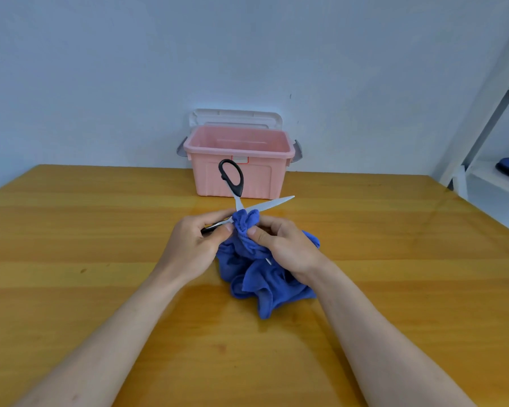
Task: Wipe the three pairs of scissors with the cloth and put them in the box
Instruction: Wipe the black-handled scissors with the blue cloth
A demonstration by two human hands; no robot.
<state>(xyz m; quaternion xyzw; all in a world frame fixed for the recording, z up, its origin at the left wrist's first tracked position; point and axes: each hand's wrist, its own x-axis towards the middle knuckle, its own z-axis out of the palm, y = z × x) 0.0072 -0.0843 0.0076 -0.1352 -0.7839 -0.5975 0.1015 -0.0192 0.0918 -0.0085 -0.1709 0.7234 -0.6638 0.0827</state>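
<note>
At the middle of the tabletop (pixel 100 230) the two hands met over one pair of scissors (pixel 238 198), which stood splayed wide: one black handle loop rose toward 12 o'clock in front of the box (pixel 241 163), one bare blade pointed toward 2 o'clock with its tip free in the air, and the other handle ran toward 8 o'clock into the left hand (pixel 193 243). That hand's fingers were curled round the lower handle, thumb pressed on top. The right hand (pixel 281 245) pinched a bunched fold of the cloth (pixel 262 284) round the scissors near the pivot, its thumb and fingers closed on the blue fabric; the second blade was hidden inside the cloth. A small pale point showed in the cloth just under the right hand, but what it was could not be told. The rest of the cloth hung down from the hands and spread in folds on the tabletop toward 5 o'clock. The box, pink, sat at 12 o'clock by the far edge, against the wall (pixel 247 54), open at the top, with its white lid (pixel 235 117) standing upright behind it and grey clips at both ends. Its inside showed only in part, and what lay in it could not be seen. Bare wood stretched wide at 9 o'clock and 3 o'clock, out to both side edges, and a strip of it lay between the hands and the box. A white shelf frame (pixel 488 113) stood beyond the right edge at 2 o'clock.
</note>
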